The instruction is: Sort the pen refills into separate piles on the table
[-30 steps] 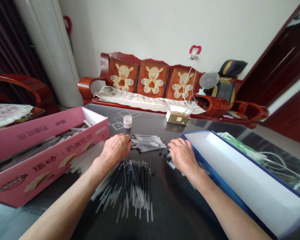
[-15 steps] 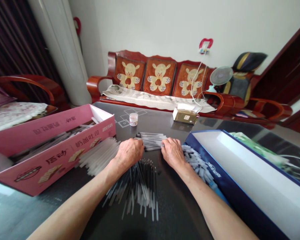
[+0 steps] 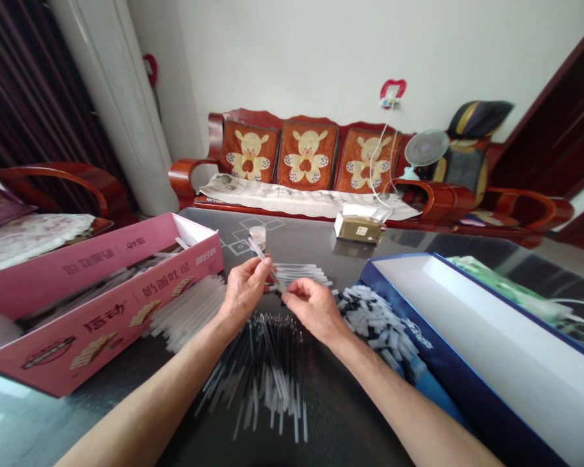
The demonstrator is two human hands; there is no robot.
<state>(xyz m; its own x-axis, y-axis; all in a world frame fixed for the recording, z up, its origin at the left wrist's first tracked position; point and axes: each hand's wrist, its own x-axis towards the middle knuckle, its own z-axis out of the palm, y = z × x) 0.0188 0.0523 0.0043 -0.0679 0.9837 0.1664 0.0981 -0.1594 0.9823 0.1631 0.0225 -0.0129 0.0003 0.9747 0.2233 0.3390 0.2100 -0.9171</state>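
My left hand is raised above the dark table and pinches a thin clear pen tube that slants up and to the left. My right hand is closed in a pinch at the tube's lower end; what its fingertips grip is too small to see. Below both hands lies a fan of dark pen refills. A pile of small white caps sits to the right, a heap of clear tubes to the left, and a row of assembled pens lies just beyond the hands.
A pink carton with more tubes stands at the left. A blue-and-white box lies open at the right. A small white jar and a tan box sit farther back, before a red wooden sofa.
Both hands rose off the table, where they were pressing at the row of pens. They came together, the left now lifting one clear tube and the right pinching at its end.
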